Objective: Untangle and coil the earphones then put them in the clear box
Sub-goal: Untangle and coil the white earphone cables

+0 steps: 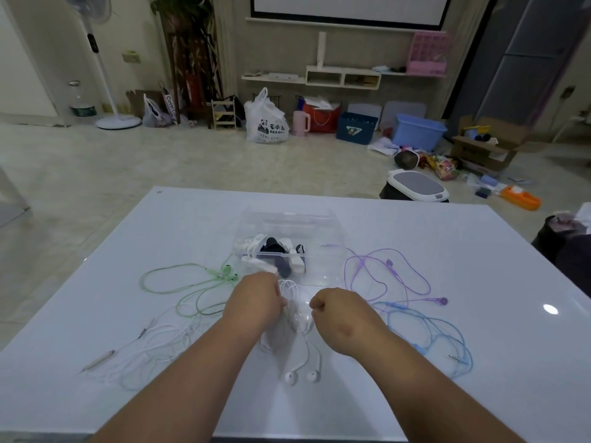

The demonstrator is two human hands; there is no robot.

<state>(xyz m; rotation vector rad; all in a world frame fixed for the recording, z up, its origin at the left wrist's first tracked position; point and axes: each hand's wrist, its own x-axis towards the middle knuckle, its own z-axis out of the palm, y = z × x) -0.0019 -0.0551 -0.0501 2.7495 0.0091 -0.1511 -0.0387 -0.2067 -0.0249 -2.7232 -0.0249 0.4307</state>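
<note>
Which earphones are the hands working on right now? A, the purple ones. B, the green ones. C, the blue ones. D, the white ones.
D: the left hand and the right hand both pinch loops of the white earphones between them, while the green earphones, purple earphones and blue earphones lie untouched on the table.

Both my forearms come in bare from the bottom edge, angled inward toward each other. My left hand [256,302] is back up, fingers curled under, gripping the white earphone cord [299,314] at the hand's right side. My right hand [342,314] is back up too, loosely fisted, thumb and forefinger pinching the same cord. The hands are near each other but not touching, with the cord loops between them. Both wrists are roughly straight.
</note>
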